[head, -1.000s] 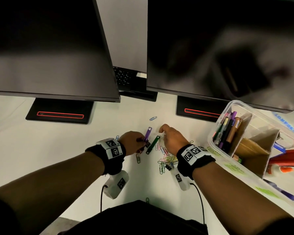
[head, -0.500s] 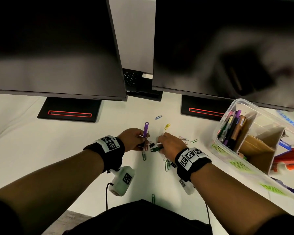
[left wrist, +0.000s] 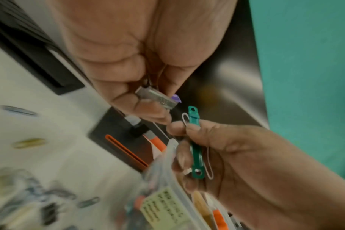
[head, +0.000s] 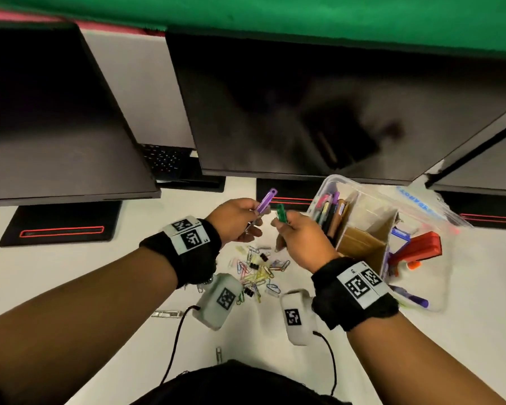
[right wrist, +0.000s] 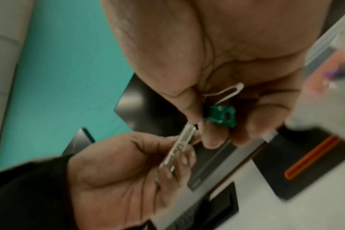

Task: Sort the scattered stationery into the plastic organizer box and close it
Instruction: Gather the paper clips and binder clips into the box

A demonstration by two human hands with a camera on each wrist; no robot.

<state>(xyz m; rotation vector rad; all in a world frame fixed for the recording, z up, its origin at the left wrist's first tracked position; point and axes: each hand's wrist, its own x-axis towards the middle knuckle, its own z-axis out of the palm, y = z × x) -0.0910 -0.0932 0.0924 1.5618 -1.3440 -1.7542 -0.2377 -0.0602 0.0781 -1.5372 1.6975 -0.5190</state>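
Two dark monitors stood side by side at the back of the white desk, their black bases marked with red lines; a keyboard showed between them, under a green band

My left hand and right hand are raised close together, each gripping something, so only a narrow gap stays between them. Below them a heap of paper clips covers the white desk; a flat touch there lands on clutter. To the right, the plastic organizer box stands open-topped just beside my right hand, its near wall and cardboard divider in the way of a low sideways sweep; entry is from above. Far ahead, the monitors overhang the desk and their stands block the far strip. Left of my left hand the desk lies bare.
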